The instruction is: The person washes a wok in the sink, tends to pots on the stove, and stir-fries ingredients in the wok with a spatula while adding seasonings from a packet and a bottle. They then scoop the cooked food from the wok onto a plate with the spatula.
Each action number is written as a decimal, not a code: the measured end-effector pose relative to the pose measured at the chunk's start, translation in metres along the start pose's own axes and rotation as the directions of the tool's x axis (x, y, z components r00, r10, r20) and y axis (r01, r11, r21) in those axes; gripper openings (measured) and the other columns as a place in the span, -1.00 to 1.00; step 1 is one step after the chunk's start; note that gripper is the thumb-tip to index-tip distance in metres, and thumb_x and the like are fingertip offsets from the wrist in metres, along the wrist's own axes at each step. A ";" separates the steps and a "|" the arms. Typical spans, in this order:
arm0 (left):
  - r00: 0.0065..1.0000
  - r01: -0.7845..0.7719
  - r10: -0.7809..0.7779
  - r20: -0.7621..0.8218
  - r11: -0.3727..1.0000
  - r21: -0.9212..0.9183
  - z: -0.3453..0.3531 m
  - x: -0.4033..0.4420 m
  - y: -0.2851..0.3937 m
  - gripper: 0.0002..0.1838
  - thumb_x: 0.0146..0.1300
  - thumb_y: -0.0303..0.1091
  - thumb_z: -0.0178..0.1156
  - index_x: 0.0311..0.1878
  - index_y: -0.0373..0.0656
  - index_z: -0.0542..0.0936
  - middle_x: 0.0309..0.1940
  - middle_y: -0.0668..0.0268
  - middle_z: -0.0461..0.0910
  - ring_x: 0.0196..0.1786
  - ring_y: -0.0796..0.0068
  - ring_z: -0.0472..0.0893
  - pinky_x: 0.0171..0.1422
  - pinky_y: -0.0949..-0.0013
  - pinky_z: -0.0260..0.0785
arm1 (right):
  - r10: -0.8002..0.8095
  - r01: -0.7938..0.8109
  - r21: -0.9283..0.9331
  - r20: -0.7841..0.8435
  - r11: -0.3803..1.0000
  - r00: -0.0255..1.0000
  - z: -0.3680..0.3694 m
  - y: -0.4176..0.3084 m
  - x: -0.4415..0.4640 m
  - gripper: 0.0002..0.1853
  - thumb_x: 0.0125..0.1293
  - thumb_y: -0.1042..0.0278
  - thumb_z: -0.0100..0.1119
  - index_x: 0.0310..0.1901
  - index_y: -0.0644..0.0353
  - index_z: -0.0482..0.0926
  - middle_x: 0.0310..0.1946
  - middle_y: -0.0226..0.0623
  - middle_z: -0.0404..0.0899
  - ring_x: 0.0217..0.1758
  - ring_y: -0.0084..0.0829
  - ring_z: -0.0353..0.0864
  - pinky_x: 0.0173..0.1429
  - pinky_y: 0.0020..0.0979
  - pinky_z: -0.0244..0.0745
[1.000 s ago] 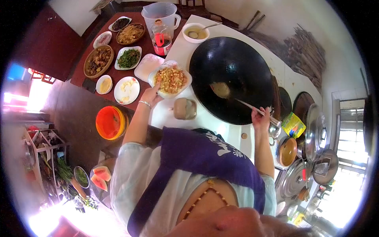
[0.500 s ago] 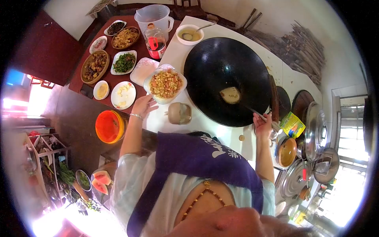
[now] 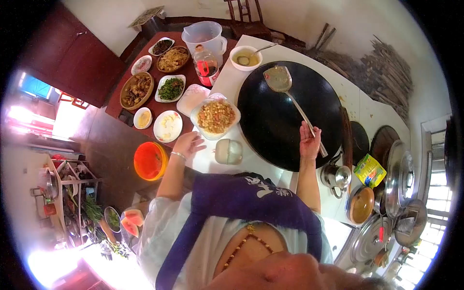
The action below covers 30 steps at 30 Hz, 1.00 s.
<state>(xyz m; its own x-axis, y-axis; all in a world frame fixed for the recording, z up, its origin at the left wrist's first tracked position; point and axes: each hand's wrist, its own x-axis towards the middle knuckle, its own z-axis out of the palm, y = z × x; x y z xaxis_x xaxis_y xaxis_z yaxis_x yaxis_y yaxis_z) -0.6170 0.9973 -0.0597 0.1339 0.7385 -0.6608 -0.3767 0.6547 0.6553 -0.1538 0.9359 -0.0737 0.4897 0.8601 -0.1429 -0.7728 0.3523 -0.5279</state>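
My right hand (image 3: 309, 141) holds the long handle of a metal spatula (image 3: 278, 79) over the right part of a big black wok (image 3: 270, 130). The spatula's blade lies near the wok's far rim. My left hand (image 3: 189, 144), with a bracelet at the wrist, holds nothing and has its fingers apart. It hovers by the counter edge, below a bowl of diced food (image 3: 215, 117) and left of a small lidded container (image 3: 228, 152).
Several dishes stand on the red table (image 3: 116, 99), with a plastic jug (image 3: 205, 36) and a bottle (image 3: 207, 67). A white soup bowl (image 3: 246, 58) sits behind the wok. A kettle (image 3: 337, 176) and an orange bucket (image 3: 148, 161) flank the counter.
The spatula has swung up from inside the wok to its far rim, and my right hand has risen with it. My left hand has let go of the bowl and moved down from it.
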 end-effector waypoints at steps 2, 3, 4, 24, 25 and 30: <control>1.000 -0.025 0.024 -0.008 1.000 -0.020 0.010 -0.013 0.003 -0.83 0.24 -0.36 0.11 -0.21 -0.27 0.46 -0.33 0.25 0.45 -0.23 0.26 0.56 -0.04 -0.01 0.56 | 0.003 0.000 -0.059 0.058 0.998 0.998 0.018 -0.015 -0.013 -0.73 0.41 0.10 -0.03 -0.16 0.15 0.45 -0.02 0.11 0.53 0.11 -0.04 0.53 0.14 -0.17 0.56; 0.999 -0.041 0.042 -0.006 0.999 0.023 0.006 -0.010 -0.002 -0.83 0.24 -0.35 0.12 -0.23 -0.26 0.46 -0.36 0.27 0.45 -0.25 0.29 0.56 -0.05 0.04 0.57 | 0.021 -0.013 -0.088 0.087 0.996 0.996 0.026 -0.023 -0.020 -0.73 0.41 0.09 -0.03 -0.16 0.14 0.45 -0.03 0.11 0.53 0.10 -0.04 0.54 0.12 -0.18 0.57; 0.998 -0.058 0.059 -0.006 0.996 0.063 0.001 -0.002 -0.007 -0.83 0.23 -0.33 0.13 -0.24 -0.26 0.47 -0.38 0.29 0.45 -0.28 0.33 0.56 -0.07 0.10 0.58 | 0.007 0.016 -0.159 0.144 0.987 0.990 0.038 -0.030 -0.031 -0.71 0.39 0.06 0.00 -0.17 0.14 0.43 -0.04 0.10 0.54 0.07 -0.05 0.57 0.08 -0.18 0.60; 0.619 0.489 -0.023 0.785 0.794 -0.362 0.179 -0.120 -0.049 -0.42 0.27 0.16 0.03 -0.05 -0.26 0.32 -0.09 0.11 0.48 0.23 0.06 0.41 0.31 -0.04 0.26 | 0.512 0.828 -0.559 0.701 -0.038 0.496 0.134 -0.009 -0.173 -0.96 0.19 0.47 0.17 -0.33 0.20 0.53 -0.32 -0.03 0.58 -0.30 -0.19 0.62 -0.16 -0.31 0.52; 0.586 0.383 0.013 0.810 0.876 -0.292 0.177 -0.121 -0.054 -0.50 0.30 0.07 0.05 -0.07 -0.23 0.29 -0.14 0.16 0.48 0.20 0.08 0.44 0.26 0.01 0.31 | 0.425 0.801 -0.584 0.764 0.135 0.485 0.131 -0.006 -0.170 -0.95 0.18 0.45 0.18 -0.33 0.19 0.54 -0.31 -0.04 0.59 -0.28 -0.19 0.62 -0.15 -0.32 0.52; 0.647 -0.023 0.136 0.750 0.987 -0.159 0.173 -0.121 -0.069 -0.81 0.34 -0.46 -0.01 -0.07 -0.21 0.23 -0.21 0.16 0.49 0.01 0.15 0.60 -0.15 0.26 0.53 | 0.348 0.813 -0.539 0.822 0.220 0.450 0.111 -0.009 -0.180 -0.86 0.15 0.44 0.22 -0.24 0.23 0.59 -0.18 -0.06 0.61 -0.12 -0.19 0.64 -0.05 -0.36 0.52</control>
<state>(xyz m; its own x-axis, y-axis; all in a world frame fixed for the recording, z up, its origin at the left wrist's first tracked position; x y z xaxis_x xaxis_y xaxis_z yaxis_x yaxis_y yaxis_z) -0.4485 0.8905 0.0381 0.7229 0.6880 -0.0643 -0.5210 0.6037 0.6034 -0.2802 0.8195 0.0498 -0.3805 0.8135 0.4398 0.4455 0.5780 -0.6837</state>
